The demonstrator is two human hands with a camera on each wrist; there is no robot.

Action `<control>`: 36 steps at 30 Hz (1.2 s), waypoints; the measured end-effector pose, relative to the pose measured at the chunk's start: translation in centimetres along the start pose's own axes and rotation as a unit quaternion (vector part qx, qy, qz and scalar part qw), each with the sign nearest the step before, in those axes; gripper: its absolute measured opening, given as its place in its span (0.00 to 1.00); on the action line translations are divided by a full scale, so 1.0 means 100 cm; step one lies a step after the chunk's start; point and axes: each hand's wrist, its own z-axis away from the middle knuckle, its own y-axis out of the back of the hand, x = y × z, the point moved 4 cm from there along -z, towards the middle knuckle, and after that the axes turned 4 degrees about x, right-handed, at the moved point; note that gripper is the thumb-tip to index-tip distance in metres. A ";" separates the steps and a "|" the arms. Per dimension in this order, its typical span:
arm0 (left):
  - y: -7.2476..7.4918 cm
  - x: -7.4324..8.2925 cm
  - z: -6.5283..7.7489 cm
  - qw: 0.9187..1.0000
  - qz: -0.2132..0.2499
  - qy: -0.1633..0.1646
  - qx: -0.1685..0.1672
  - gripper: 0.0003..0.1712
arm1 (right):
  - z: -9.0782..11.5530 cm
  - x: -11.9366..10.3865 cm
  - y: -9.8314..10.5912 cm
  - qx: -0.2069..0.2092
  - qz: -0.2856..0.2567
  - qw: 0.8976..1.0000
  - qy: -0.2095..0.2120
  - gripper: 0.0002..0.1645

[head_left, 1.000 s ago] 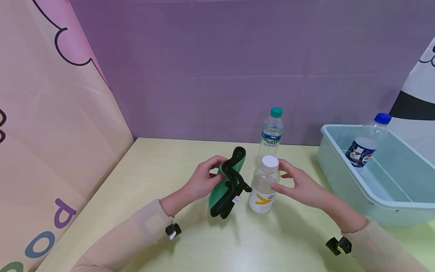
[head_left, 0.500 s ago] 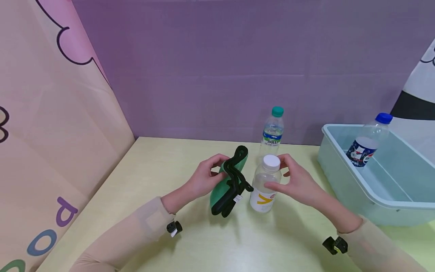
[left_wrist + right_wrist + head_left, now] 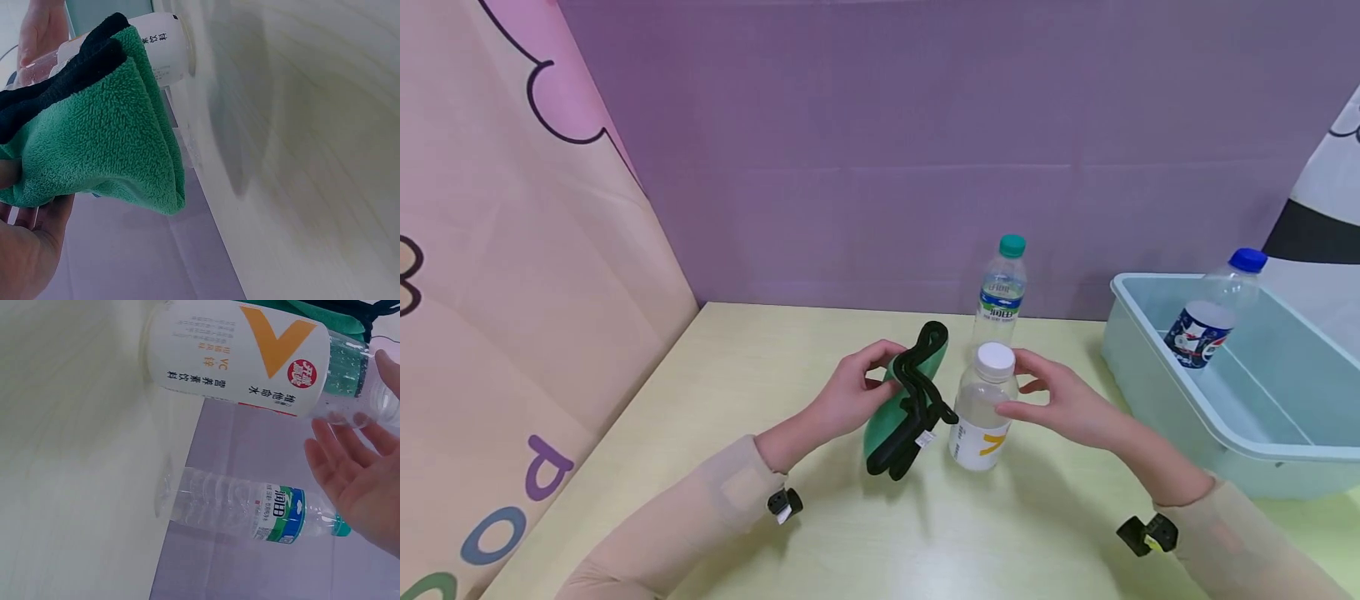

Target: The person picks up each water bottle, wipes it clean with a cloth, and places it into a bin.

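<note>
My left hand point(image 3: 853, 387) pinches a folded green terry cloth point(image 3: 884, 423) with black trim, just left of a clear bottle point(image 3: 976, 446) with a white cap. In the left wrist view the cloth point(image 3: 112, 131) covers part of that bottle. Thumb and fingers of my right hand point(image 3: 1063, 408) hold the bottle near its shoulder, from the right side. It stands upright on the table. A white label with an orange V point(image 3: 278, 340) wraps its lower body in the right wrist view, and liquid drops cling inside above it.
Behind the held bottle stands a clear water bottle point(image 3: 998, 292) with a green cap. A pale blue bin point(image 3: 1180, 433) is at the right, with a blue-capped, dark-labelled bottle point(image 3: 1198, 333) leaning inside. A purple backdrop point(image 3: 850, 208) rises behind the table point(image 3: 760, 350).
The white-capped bottle has turned in my right hand, so its orange V now faces further right. My right hand shifted left, then back right. The left hand and cloth stay nearly still.
</note>
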 end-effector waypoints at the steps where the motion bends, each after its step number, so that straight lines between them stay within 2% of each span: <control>1: 0.000 0.000 0.000 1.000 0.000 0.001 0.001 0.16 | 0.000 0.000 0.000 -0.005 0.001 1.000 0.003 0.33; 6: 0.000 -0.002 -0.002 1.000 0.002 0.005 0.006 0.17 | 0.000 0.001 0.000 -0.014 0.002 1.000 0.007 0.34; 13: 0.001 0.000 -0.002 1.000 0.011 0.003 0.011 0.16 | 0.002 -0.001 -0.004 0.023 0.009 1.000 -0.017 0.45; 18: 0.001 0.000 -0.003 1.000 0.012 -0.003 0.012 0.16 | 0.002 -0.003 -0.006 0.054 0.024 0.998 -0.028 0.40; 24: -0.006 0.008 -0.011 1.000 0.010 -0.004 0.005 0.16 | 0.003 -0.001 -0.006 0.060 0.015 0.997 -0.039 0.34; 30: -0.021 0.015 -0.025 0.999 0.008 -0.020 -0.027 0.17 | 0.000 0.002 -0.005 0.067 0.008 0.997 -0.022 0.30; 36: -0.033 0.010 -0.028 0.998 0.011 -0.019 -0.059 0.17 | -0.001 0.000 -0.004 0.066 0.003 0.998 -0.006 0.29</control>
